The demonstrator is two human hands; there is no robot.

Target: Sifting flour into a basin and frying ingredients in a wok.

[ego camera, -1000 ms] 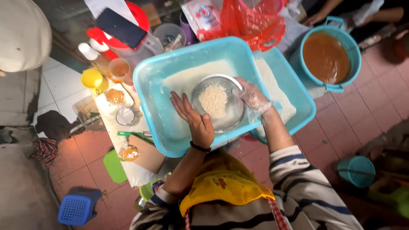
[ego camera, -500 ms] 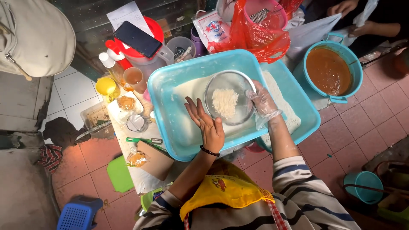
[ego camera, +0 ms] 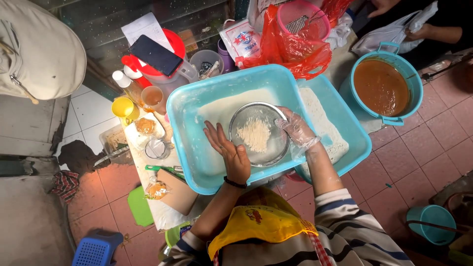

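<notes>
A round metal sieve (ego camera: 258,133) with white crumbly flour in it hangs over a light blue plastic tub (ego camera: 185,138) that has white flour on its bottom. My right hand (ego camera: 297,129), in a clear plastic glove, grips the sieve's right rim. My left hand (ego camera: 229,153), bare with fingers spread, rests flat against the sieve's left side. A second blue tub (ego camera: 354,148) with white flour sits under and to the right of the first.
A blue pot of brown sauce (ego camera: 382,86) stands at the right. Red bag (ego camera: 290,47), pink basket (ego camera: 303,19), red jug with a phone (ego camera: 155,54), cups and small food bags crowd the left and back. Another person's hand (ego camera: 419,32) holds a white bag.
The camera view has shifted, so everything sits lower and to the right. My left hand stays by the sieve's side and the flour in the sieve looks less.
</notes>
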